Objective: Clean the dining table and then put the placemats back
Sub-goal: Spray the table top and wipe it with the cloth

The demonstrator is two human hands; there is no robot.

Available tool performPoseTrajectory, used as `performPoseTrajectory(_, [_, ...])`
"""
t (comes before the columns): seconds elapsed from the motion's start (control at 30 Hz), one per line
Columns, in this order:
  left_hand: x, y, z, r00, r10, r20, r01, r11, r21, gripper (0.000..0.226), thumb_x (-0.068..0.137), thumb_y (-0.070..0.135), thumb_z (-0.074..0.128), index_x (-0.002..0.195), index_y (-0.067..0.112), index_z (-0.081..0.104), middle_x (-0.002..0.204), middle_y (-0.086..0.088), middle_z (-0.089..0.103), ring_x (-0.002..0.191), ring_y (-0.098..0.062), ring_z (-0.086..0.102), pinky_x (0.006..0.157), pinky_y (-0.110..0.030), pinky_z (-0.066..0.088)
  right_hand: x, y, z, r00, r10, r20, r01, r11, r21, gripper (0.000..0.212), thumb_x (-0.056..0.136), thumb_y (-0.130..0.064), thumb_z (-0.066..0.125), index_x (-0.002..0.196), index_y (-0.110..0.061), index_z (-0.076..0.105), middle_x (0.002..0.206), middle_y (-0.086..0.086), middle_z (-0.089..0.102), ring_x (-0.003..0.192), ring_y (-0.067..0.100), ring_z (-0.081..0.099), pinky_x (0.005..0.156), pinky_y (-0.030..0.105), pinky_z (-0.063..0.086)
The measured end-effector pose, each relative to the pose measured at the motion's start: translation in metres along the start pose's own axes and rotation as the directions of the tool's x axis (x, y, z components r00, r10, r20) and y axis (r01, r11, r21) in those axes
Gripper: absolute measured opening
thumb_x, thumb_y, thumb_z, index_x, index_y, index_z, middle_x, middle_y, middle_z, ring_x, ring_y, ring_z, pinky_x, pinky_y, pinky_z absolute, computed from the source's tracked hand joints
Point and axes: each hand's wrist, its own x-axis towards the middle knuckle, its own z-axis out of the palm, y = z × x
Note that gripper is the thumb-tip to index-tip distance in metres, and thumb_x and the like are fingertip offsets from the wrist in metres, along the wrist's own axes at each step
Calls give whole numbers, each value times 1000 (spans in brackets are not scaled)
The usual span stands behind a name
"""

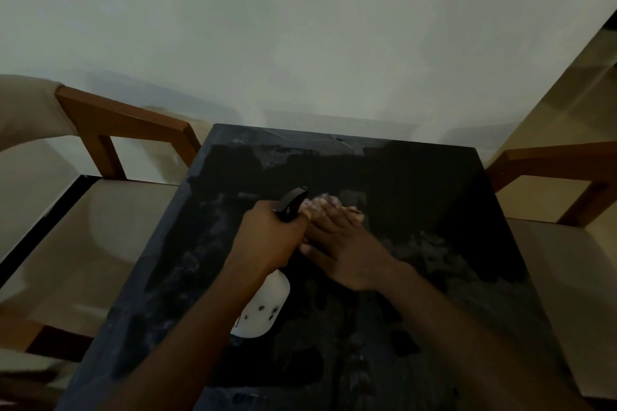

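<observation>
A dark dining table point(417, 197) with pale smears on its top fills the middle of the head view. My left hand point(267, 237) grips a spray bottle point(263, 307) with a white body and a black trigger head, held above the table. My right hand point(344, 243) lies flat, fingers spread, pressing a light crumpled cloth point(329, 202) onto the tabletop just past the bottle's nozzle. Most of the cloth is hidden under my fingers. No placemat is in view.
Wooden chairs with beige seats stand on both sides: one at the left point(100, 217), one at the right point(561, 243). A pale wall point(300, 43) runs right behind the table's far edge.
</observation>
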Motion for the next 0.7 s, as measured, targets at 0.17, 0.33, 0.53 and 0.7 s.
performPoseTrajectory(0.17, [2,4,2,999,-30,39,29,1000,11,26,98,37,70,90,12,71,90,-17,75,67,-23,65,74,-47,63,-58,104,-13,950,297,-97,-304,949,-79,72,104,-70,14,167,-36,2,173,-10,-8,164,21,-8,128,36,-15])
performPoseTrajectory(0.33, [5,4,3,996,-32,85,25,997,73,31,97,42,70,92,11,71,94,-18,75,67,-23,65,80,-49,63,-2,162,-41,774,631,-64,-630,776,30,83,98,-80,11,167,-38,-6,177,-1,-11,162,31,-14,129,54,-10])
performPoseTrajectory(0.53, [8,3,3,998,-24,52,21,998,63,25,97,38,71,86,15,71,84,-15,75,55,-18,63,61,-37,59,58,51,-21,960,275,-46,-275,961,-12,75,102,-73,22,167,-39,11,178,4,-1,163,31,-12,128,55,-12])
performPoseTrajectory(0.7, [0,3,3,999,-13,32,12,1000,25,26,98,41,68,82,20,70,66,-3,68,52,-18,61,59,-39,57,-6,-11,2,999,-37,22,38,998,-57,69,108,-66,23,167,-40,-1,172,-9,-24,157,16,-32,127,43,-20])
